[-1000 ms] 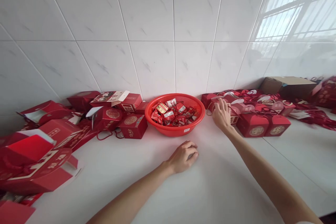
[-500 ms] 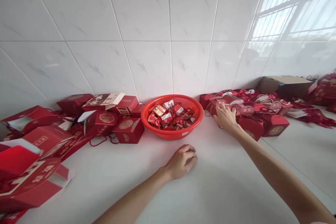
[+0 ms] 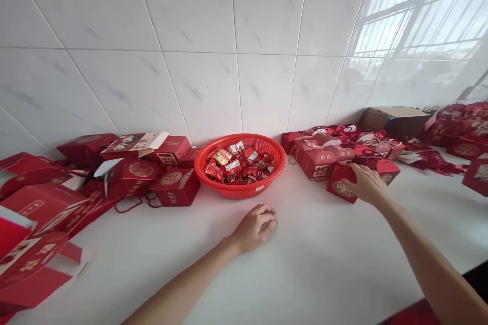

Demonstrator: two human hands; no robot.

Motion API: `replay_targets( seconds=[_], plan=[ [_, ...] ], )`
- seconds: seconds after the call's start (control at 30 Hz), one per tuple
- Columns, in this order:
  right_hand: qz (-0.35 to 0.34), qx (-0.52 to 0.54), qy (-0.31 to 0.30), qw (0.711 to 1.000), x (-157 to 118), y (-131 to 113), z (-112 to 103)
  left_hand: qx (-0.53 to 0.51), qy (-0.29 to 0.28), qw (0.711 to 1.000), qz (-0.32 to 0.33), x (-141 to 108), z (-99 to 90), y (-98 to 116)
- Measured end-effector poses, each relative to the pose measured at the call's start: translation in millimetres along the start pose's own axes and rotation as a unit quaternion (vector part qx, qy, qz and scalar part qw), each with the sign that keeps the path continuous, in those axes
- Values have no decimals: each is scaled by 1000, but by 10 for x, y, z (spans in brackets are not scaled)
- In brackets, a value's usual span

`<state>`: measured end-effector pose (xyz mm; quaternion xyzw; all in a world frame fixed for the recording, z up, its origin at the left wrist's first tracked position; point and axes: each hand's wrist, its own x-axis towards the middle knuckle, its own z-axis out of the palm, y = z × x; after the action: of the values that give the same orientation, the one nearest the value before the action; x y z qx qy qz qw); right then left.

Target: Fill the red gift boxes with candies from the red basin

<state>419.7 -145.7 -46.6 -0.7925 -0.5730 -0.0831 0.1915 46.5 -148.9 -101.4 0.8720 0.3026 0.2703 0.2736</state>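
Observation:
My left hand (image 3: pixel 254 227) rests on the white tabletop in front of a red plastic basket (image 3: pixel 240 192), its fingers loosely curled together and nothing visible in them. Inside the basket lies a heap of small red wrapped packets (image 3: pixel 233 166), with a gold one among them. On the right, my right hand (image 3: pixel 366 184) has its thumb and fingers on a small red gift box (image 3: pixel 340 187) with a round gold pattern. The hand covers that box's right side. Another red box, with a double-happiness mark (image 3: pixel 318 170), stands just left of it.
More red gift boxes (image 3: pixel 177 185) crowd the left side, some with flaps up. Behind my right hand are further boxes with cord handles and a brown carton (image 3: pixel 396 119). A red bundle (image 3: pixel 461 122) sits far right. A white tiled wall (image 3: pixel 206 91) closes off the back.
My right hand has moved right and nearer, from the boxes beside the basket to the gold-patterned gift box. My left hand stays in place on the table. The view has turned slightly right.

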Motion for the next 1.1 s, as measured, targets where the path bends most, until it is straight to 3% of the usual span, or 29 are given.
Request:
replay_targets(
  seconds=[0.07,0.23,0.37,0.5,0.6,0.7,0.8,0.87,0.93,0.97,1.0,1.1],
  plan=[
    [-61,35,-13,997,56,245,-1,-1,-1,1000,-2,-2,4,0],
    [-70,72,57,993,156,572,-97,-5,4,1000,1,0,5,3],
    [-40,85,129,987,77,452,-94,-8,3,1000,-7,8,5,-6],
    [-35,97,108,989,-26,239,5,-5,-14,1000,-8,-10,-21,-4],
    [-22,92,101,990,-14,204,97,-1,-33,999,3,-45,-167,67],
    [-3,100,134,986,56,244,191,13,-30,999,35,-86,-525,202],
    [3,122,167,978,90,213,243,38,53,997,41,-156,-1094,297],
    [2,129,177,976,62,112,220,79,162,983,-18,-249,-1523,267],
    [8,132,181,975,1,-50,139,138,269,942,-147,-391,-1915,140],
    [7,135,183,974,-36,-146,82,163,296,913,-227,-475,-2077,46],
    [2,142,190,971,-72,-250,19,176,308,896,-266,-562,-2208,-62],
    [-48,167,220,960,-162,-587,-149,190,311,878,-310,-796,-2400,-401]
  ],
)
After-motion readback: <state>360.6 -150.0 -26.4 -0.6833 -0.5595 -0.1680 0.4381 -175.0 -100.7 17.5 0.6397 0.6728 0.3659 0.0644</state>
